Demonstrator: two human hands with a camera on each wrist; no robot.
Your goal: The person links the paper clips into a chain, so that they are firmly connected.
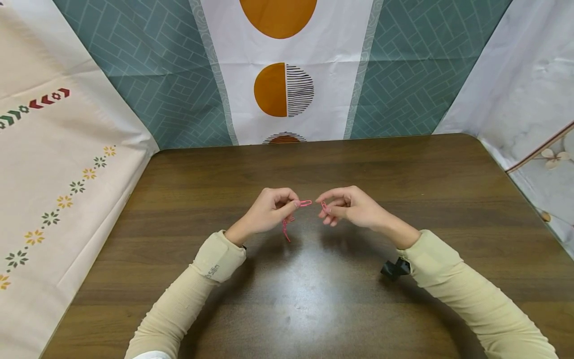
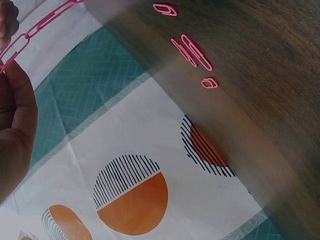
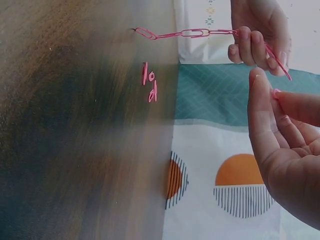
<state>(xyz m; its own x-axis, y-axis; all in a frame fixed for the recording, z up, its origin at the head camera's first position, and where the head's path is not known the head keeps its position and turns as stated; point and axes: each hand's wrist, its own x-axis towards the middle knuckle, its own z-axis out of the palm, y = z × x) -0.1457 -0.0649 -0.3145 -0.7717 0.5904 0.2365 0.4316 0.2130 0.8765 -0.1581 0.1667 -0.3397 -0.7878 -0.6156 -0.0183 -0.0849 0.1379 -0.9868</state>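
Between thumb and fingers my left hand pinches a chain of linked pink paper clips. One clip sticks out toward the right. The rest of the chain hangs below the hand; the right wrist view shows its links strung in a line. A little to the right, my right hand pinches a single pink paper clip between thumb and fingers. The two hands face each other with a small gap between. In the right wrist view, the right fingers largely cover that clip.
Several loose pink paper clips lie on the dark wooden table, seen in both wrist views. A patterned cloth hangs behind the table's far edge. Pale cloths flank the left and right sides. A black device sits at the right wrist.
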